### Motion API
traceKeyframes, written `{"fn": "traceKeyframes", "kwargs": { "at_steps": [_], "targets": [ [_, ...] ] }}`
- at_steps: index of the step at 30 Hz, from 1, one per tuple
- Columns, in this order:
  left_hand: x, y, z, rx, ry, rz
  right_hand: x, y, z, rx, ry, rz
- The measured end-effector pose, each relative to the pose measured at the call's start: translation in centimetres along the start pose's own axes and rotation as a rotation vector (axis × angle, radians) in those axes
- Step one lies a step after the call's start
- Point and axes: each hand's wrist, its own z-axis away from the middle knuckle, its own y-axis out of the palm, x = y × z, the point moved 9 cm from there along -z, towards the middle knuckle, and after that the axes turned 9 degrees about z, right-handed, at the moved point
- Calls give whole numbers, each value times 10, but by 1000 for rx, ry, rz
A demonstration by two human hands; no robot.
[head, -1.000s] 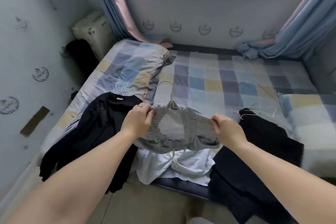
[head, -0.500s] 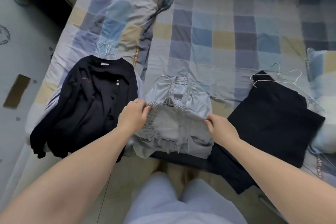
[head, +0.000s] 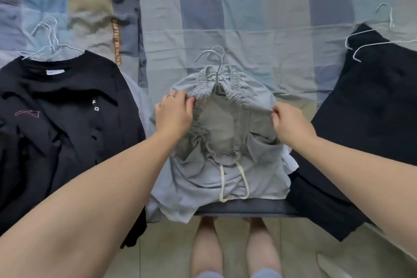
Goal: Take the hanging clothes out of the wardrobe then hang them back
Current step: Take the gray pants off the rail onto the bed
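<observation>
Crumpled grey shorts [head: 225, 178], waistband gathered

A pair of grey shorts [head: 225, 178] is lying in the middle of the frame on a checked bedsheet [head: 248, 18]. The hook of a wire hanger [head: 214, 56] is sticking up past the elastic waistband [head: 239, 97]. The left hand [head: 174, 115], wearing a ring, is pinching the waistband on its left side, and the right hand [head: 291, 123] is pinching the fabric on the right, holding the opening apart. A white drawstring [head: 222, 183] is trailing down toward the bed edge. A black sweatshirt [head: 56, 119] is lying at the left with wire hangers [head: 48, 40] at its collar. A black garment [head: 372, 119] is lying at the right under two more hangers [head: 374, 38]. Bare legs [head: 207, 250] are showing at the bottom centre.
</observation>
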Motion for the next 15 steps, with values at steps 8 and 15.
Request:
{"fn": "traceKeyframes", "kwargs": {
  "at_steps": [8,15],
  "targets": [
    [30,43,-61,26,-199,46,5,33,-75,-22,97,-144],
    [24,45,29,207,-204,158,36,30,16,93,-5,-98]
  ]
}}
